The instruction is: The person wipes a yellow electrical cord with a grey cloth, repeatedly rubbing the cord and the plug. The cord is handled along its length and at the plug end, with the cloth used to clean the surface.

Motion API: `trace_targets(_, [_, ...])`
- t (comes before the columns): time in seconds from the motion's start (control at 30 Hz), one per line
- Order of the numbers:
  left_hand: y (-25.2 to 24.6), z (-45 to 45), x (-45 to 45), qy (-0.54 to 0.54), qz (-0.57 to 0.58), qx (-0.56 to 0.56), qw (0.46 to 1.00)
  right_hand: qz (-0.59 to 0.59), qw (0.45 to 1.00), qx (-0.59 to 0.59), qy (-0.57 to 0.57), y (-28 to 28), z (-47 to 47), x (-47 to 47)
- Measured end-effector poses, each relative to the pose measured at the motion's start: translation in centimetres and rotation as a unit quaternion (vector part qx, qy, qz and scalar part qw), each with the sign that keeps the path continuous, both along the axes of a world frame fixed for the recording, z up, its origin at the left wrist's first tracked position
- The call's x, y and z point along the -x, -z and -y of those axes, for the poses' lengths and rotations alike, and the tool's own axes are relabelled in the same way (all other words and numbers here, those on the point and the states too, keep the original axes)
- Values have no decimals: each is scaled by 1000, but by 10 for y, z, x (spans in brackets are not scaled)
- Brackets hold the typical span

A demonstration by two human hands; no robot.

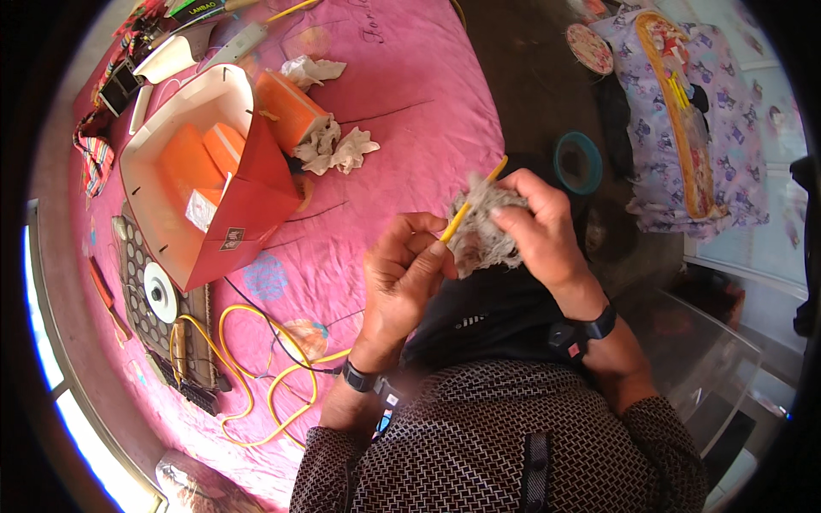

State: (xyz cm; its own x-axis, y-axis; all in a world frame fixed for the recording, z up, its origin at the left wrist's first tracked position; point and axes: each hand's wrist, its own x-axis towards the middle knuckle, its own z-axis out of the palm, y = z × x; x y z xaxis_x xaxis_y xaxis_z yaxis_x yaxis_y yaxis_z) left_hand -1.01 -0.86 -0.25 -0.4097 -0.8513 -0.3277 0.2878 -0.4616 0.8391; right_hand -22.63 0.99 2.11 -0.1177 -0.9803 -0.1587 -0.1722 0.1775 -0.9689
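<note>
My left hand [410,269] pinches the lower end of a slim yellow stick [457,220] between thumb and fingers. The stick slants up and to the right across a crumpled grey rag or fibre wad [478,247]. My right hand [539,224] grips that wad, its thumb pressed on the front and its fingers behind. The wad touches the stick around its middle, and the stick's far tip pokes out above. Both hands are close together over my lap, beside the pink bedspread [410,122].
On the bed stand a red paper bag [256,211] holding orange boxes, an orange tissue pack [292,109] and crumpled tissues [349,151]. A yellow cable [250,385] loops at left. To the right are a teal basin [577,163] and a purple patterned cloth [737,128] bearing an elongated tray [654,83].
</note>
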Motion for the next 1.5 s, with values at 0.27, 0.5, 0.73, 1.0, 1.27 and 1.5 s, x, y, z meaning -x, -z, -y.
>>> trace_targets(0.27, [-1, 2, -7, -27, -122, -121, 985, 478, 874, -29, 82, 75, 5, 8])
trace_targets(0.5, [-17, -15, 1, 138, -44, 12, 989, 428, 861, -15, 275, 86, 33, 76])
trace_targets(0.73, [-18, -27, 10, 98, -46, 69, 992, 232, 955, 145, 113, -14, 77, 102])
trace_targets(1.0, [-36, -56, -26, -194, 35, 195, 961, -13, 889, 403, -216, -175, 105, -42])
trace_targets(1.27, [-25, -124, -75, -243, 147, 283, 916, 235, 878, 185, -373, -192, 48, -163])
trace_targets(1.5, [-14, -158, -100, -197, 241, 249, 917, 320, 894, 110, -293, -160, 24, -173])
